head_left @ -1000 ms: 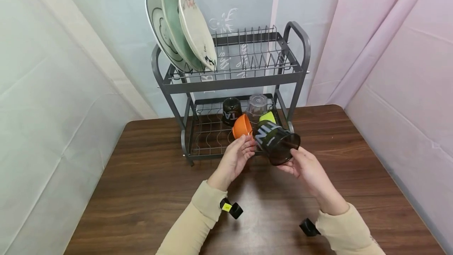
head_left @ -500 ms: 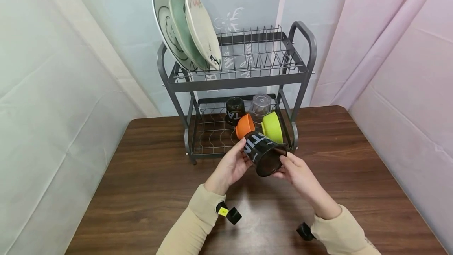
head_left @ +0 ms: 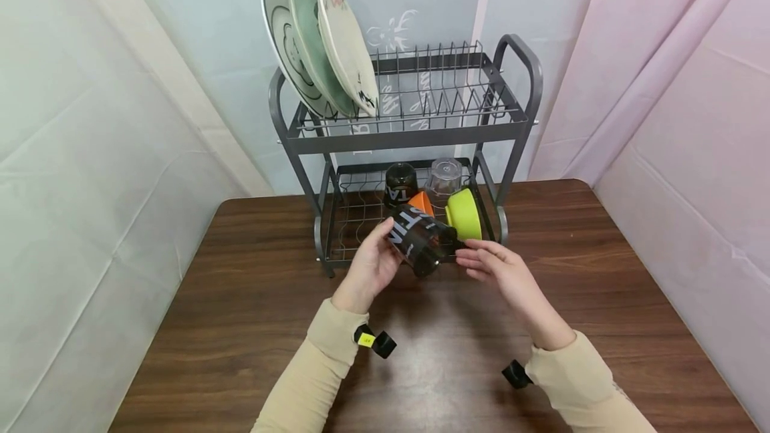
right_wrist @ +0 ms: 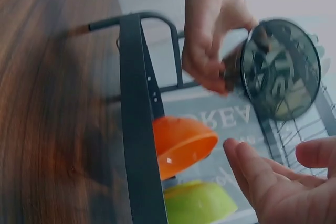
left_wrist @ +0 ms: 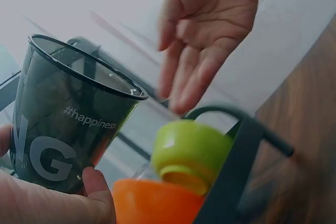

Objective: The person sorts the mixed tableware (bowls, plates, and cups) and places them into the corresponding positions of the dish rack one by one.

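Note:
A dark see-through cup [head_left: 418, 238] with white lettering is tilted in front of the rack's lower shelf. My left hand [head_left: 371, 264] grips it near the base, and in the left wrist view its rim faces up and away from the thumb. Just right of the cup, my right hand [head_left: 494, 267] is apart from it with fingers extended; the right wrist view shows a gap between those fingertips and the cup. Behind the cup stand an orange bowl [head_left: 422, 202], partly hidden, and a lime green bowl [head_left: 463, 214], both tipped on their sides.
The grey two-tier dish rack [head_left: 409, 142] stands at the table's back. On its lower shelf are another dark cup [head_left: 400, 182] and a clear glass [head_left: 446, 176], both upside down. Three plates [head_left: 349, 45] lean upright at the upper left. Brown wooden table [head_left: 240, 326] lies in front.
The dark cup has come left, away from the green bowl, and turned. My left hand has taken hold of it; my right hand has let go of its rim.

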Demonstrator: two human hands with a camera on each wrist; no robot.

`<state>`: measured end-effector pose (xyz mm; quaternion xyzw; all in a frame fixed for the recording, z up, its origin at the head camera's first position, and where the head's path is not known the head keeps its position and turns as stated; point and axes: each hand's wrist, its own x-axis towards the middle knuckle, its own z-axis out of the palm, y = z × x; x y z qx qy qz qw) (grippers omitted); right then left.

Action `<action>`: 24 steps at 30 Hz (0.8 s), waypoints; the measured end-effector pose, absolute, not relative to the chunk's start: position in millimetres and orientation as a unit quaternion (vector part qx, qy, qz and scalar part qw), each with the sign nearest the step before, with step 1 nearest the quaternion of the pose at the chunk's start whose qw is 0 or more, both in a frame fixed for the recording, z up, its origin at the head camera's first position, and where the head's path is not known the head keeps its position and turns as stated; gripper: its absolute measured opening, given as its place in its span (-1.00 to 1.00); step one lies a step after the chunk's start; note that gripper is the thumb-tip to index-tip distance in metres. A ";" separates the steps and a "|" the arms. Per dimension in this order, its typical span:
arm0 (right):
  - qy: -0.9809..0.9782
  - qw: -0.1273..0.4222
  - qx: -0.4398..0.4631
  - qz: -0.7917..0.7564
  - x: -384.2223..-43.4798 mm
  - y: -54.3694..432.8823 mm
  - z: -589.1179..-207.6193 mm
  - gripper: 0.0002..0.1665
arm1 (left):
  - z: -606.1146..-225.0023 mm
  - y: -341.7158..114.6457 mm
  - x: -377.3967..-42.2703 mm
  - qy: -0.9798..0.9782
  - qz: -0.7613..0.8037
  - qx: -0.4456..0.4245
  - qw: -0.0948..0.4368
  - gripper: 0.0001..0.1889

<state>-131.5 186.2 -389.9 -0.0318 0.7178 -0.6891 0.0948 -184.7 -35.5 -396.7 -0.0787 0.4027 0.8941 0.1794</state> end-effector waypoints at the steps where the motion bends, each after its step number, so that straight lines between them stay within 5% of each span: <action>1: 0.716 0.088 -0.025 -0.692 -135.2 188.1 -389.2 -0.45 | -396.0 -38.8 -187.2 0.400 0.897 -0.079 0.173 -0.71; 13: 0.638 -0.108 0.064 -0.760 -185.3 206.5 -374.1 -0.83 | -395.1 -67.7 -208.4 0.374 0.918 -0.114 0.068 -0.81; 19: 0.652 -0.198 0.111 -0.723 -207.6 207.0 -353.8 -0.67 | -394.9 -74.8 -212.1 0.370 0.922 -0.115 0.030 -0.86; 24: 0.650 -0.207 0.060 -0.729 -227.2 213.4 -344.4 -0.62 | -393.6 -77.7 -214.1 0.375 0.921 -0.105 0.010 -0.88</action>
